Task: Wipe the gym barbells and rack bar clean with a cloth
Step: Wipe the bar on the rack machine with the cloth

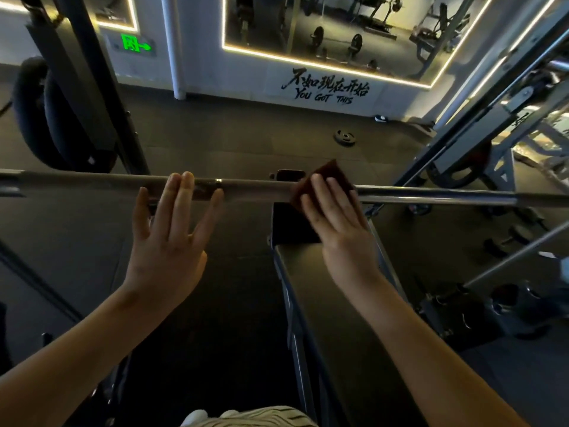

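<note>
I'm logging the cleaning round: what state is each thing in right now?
Barbell: horizontal, above the bench.
Cloth: pressed against the barbell.
Left hand: fingers straight, resting on the barbell.
Right hand: fingers straight, pressing the cloth.
Weight plate: lying flat on the floor.
Exit sign: lit.

Dark floor [215,134], lone weight plate [345,137] on it

A gym, shown by barbell [431,197], weight plate [345,137], padded bench [323,288] and wall mirror [332,29].
</note>
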